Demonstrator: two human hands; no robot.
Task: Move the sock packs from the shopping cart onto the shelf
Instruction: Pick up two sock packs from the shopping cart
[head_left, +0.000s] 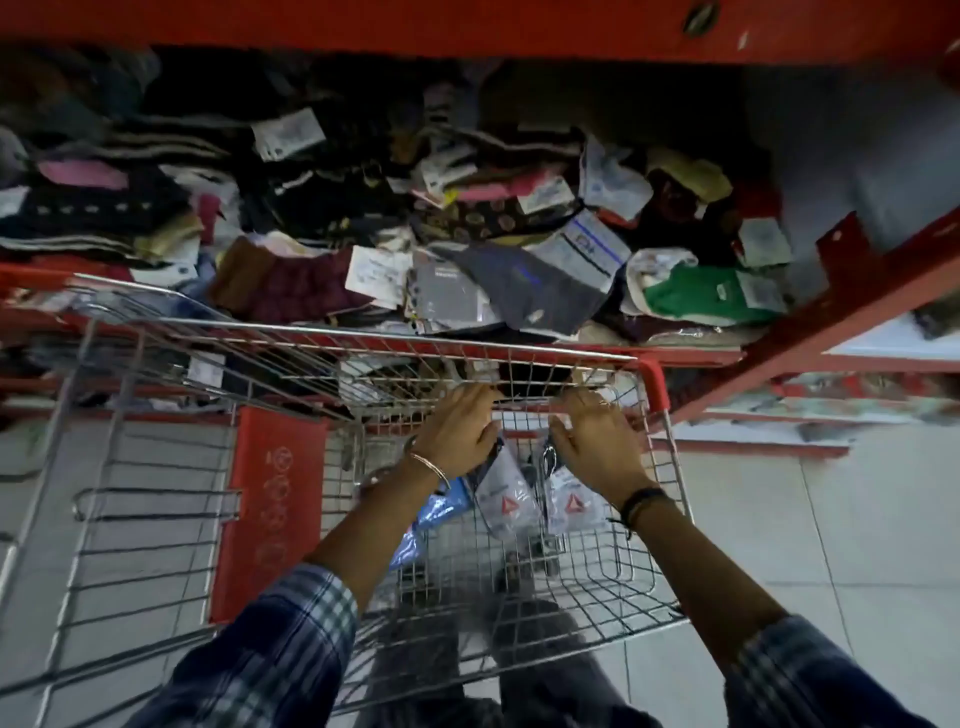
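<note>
Pinching one pack in the left hand, another in the right hand, both hanging lengthwise, shelf lying just ahead

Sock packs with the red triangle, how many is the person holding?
2. One sock pack hangs from the left hand, another from the right hand, over the cart. More may be hidden.

Two hands, the left hand and the right hand, are reaching into one shopping cart. Just below them, two white sock packs are hanging, and one blue pack is lying under the left wrist.
</note>
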